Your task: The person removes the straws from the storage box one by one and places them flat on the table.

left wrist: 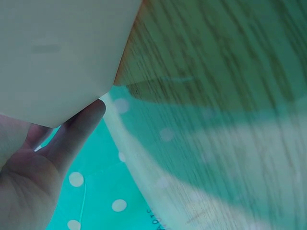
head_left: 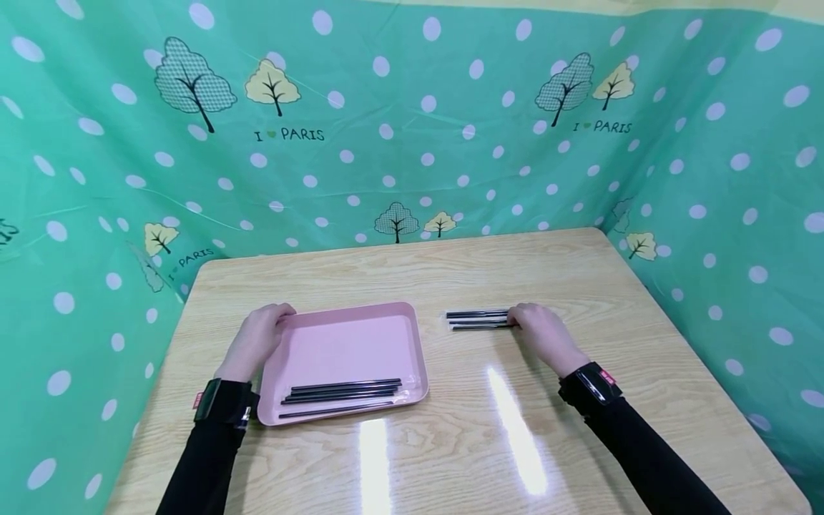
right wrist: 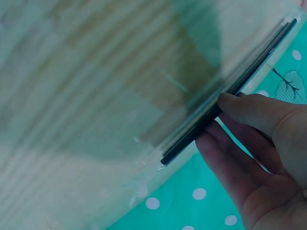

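A pink tray (head_left: 344,340) lies on the left half of the table. My left hand (head_left: 257,340) grips its far left corner; in the left wrist view a finger (left wrist: 79,132) touches the tray's edge. Several thin black straw-like sticks (head_left: 344,392) in clear wrappers lie along the tray's near side. Right of the tray, more wrapped black sticks (head_left: 476,314) rest on the table. My right hand (head_left: 539,332) holds their right part, and the right wrist view shows thumb and fingers pinching the wrapped sticks (right wrist: 189,139). How many it pinches is unclear.
The wooden table (head_left: 463,443) carries bright light reflections in front. A green dotted curtain (head_left: 425,143) surrounds its back and sides. Black bands sit on both wrists.
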`<state>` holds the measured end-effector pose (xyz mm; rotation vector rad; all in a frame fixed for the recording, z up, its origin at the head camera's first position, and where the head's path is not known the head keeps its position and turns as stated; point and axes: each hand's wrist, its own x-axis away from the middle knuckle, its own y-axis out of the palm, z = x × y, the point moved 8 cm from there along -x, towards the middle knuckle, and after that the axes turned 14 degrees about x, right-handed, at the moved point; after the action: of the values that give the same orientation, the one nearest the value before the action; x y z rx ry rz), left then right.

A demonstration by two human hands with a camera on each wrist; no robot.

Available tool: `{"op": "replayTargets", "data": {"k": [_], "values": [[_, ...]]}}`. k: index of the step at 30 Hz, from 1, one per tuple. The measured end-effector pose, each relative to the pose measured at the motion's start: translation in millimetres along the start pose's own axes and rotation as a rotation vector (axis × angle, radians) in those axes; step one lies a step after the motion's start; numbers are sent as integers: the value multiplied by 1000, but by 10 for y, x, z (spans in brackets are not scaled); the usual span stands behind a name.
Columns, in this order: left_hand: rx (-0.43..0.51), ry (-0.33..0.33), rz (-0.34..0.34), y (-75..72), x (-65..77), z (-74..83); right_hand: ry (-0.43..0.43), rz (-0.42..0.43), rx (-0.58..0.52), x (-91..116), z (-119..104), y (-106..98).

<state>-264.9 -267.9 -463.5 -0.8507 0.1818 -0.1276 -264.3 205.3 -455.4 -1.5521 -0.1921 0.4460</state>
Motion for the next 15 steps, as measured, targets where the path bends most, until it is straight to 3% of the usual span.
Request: {"op": "replayTargets", "data": {"k": [15], "values": [[-16, -9, 6, 12, -14, -24, 1, 14, 13, -21, 40, 72]]}}
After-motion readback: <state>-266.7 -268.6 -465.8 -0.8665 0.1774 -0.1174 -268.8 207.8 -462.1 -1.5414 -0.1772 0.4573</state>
